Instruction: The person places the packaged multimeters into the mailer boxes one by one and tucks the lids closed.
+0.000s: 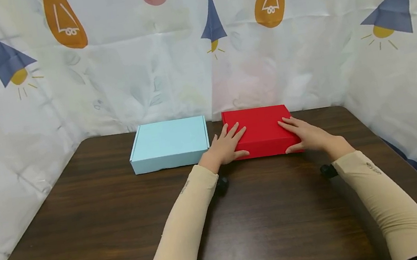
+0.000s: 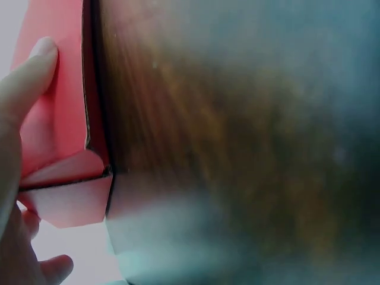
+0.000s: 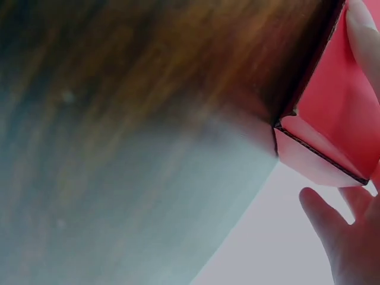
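A closed red cardboard box (image 1: 258, 123) lies flat on the table's far side. At its left end is my left hand (image 1: 221, 148), fingers spread over the top's edge and thumb against the front face. My right hand (image 1: 309, 136) is at the opposite end in a similar pose, its fingers reaching the top's right edge. In the left wrist view the thumb (image 2: 37, 74) touches the red front panel, while other fingertips stand out past the side. Fingers (image 3: 325, 217) also extend beyond the box's side in the right wrist view.
A closed light-blue box (image 1: 169, 138) sits just left of the red one, close to my left wrist. Both boxes stand on a dark wooden table (image 1: 99, 236). White curtains (image 1: 117, 85) printed with lamps and bulbs hang behind and along the sides.
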Motion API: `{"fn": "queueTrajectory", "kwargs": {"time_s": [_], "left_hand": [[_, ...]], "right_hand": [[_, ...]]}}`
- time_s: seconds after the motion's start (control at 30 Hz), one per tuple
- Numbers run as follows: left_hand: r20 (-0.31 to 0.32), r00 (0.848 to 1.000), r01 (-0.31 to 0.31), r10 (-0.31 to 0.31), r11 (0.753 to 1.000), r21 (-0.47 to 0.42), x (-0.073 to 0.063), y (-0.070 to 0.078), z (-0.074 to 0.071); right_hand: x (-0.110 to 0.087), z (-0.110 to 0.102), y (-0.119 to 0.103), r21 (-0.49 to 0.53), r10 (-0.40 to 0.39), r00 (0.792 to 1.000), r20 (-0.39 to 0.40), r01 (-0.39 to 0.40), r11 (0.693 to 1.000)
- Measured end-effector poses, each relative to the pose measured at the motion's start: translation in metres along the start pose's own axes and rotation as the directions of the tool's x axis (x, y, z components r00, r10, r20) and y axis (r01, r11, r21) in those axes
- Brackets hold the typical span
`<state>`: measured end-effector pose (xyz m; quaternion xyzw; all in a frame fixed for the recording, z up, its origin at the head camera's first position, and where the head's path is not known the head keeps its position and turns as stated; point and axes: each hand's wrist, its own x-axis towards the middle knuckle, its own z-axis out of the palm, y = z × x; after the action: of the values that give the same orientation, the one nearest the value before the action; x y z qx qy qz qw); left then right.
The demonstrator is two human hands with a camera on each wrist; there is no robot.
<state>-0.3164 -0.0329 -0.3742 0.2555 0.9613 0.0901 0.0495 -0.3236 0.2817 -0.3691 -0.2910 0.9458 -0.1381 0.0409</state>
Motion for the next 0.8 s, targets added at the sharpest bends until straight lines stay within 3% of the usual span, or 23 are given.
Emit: {"fn": "queueTrajectory", "kwargs": {"time_s": [0.27, 0.6, 0.8], "left_hand": [[0.061, 0.998, -0.005, 0.008, 0.999, -0.044, -0.003, 0.000, -0.009], [0.010, 1.000, 0.011, -0.011, 1.000, 0.028, -0.001, 0.003, -0.003], [0.001, 1.000, 0.026, -0.026, 0.998, 0.052, 0.000, 0.004, -0.002]], "right_hand": [[0.000, 0.002, -0.003, 0.039, 0.003, 0.999, 0.040, -0.005, 0.999], [0.000, -0.001, -0.017, -0.142, 0.012, 1.000, -0.010, -0.013, 0.990], [0.003, 0.001, -0.019, -0.122, 0.022, 1.000, -0.005, -0.023, 0.992]]}}
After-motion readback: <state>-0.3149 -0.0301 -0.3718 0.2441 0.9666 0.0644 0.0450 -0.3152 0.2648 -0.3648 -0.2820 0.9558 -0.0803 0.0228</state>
